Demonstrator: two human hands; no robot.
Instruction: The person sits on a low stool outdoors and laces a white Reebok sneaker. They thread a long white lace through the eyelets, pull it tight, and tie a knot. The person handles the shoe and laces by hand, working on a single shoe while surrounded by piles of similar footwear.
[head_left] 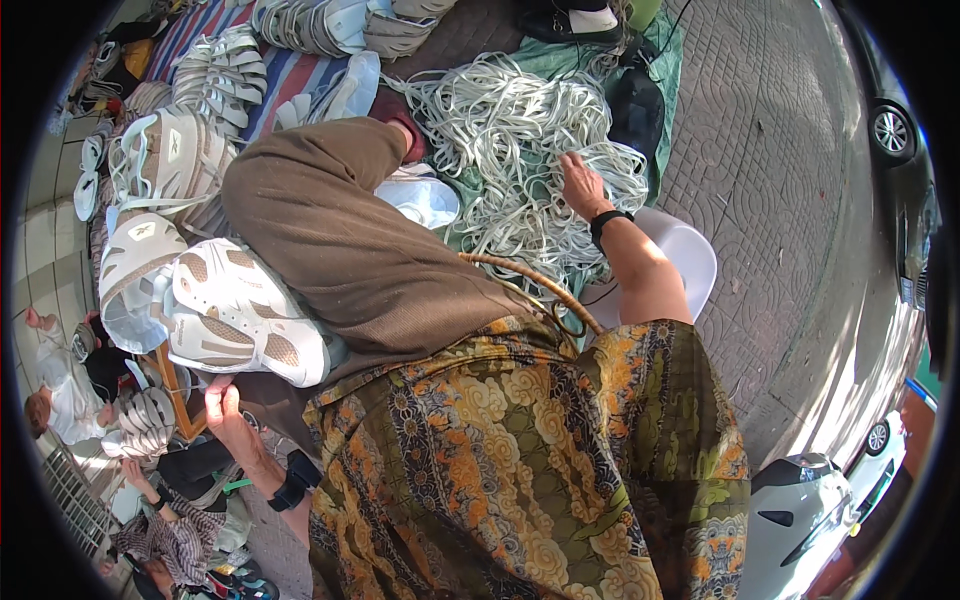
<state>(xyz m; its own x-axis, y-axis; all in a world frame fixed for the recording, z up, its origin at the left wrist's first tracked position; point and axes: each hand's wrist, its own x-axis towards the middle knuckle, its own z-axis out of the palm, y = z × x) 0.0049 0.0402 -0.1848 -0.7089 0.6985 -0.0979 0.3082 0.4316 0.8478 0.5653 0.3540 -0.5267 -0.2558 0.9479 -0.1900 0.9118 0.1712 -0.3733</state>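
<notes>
My right hand (582, 188) reaches into a large tangled heap of white shoelaces (500, 110), its fingers curled closed on laces at the heap's right part. A dark band circles that wrist. My left hand (230, 418) is at the lower left, just below a white and beige shoe upper (245, 305). Its fingertips are drawn together at the upper's near edge; what they pinch, if anything, is too small to make out. The shoe upper lies beside my bent left leg (320, 220), against other pale uppers (140, 260).
Several stacks of shoe uppers (220, 75) stand at the far left on a striped sheet (200, 25). Green sheeting (665, 60) lies under the laces. A white plastic stool (690, 245) is by my right forearm. Other people (70, 380) sit at left; parked cars (810, 510) line the right.
</notes>
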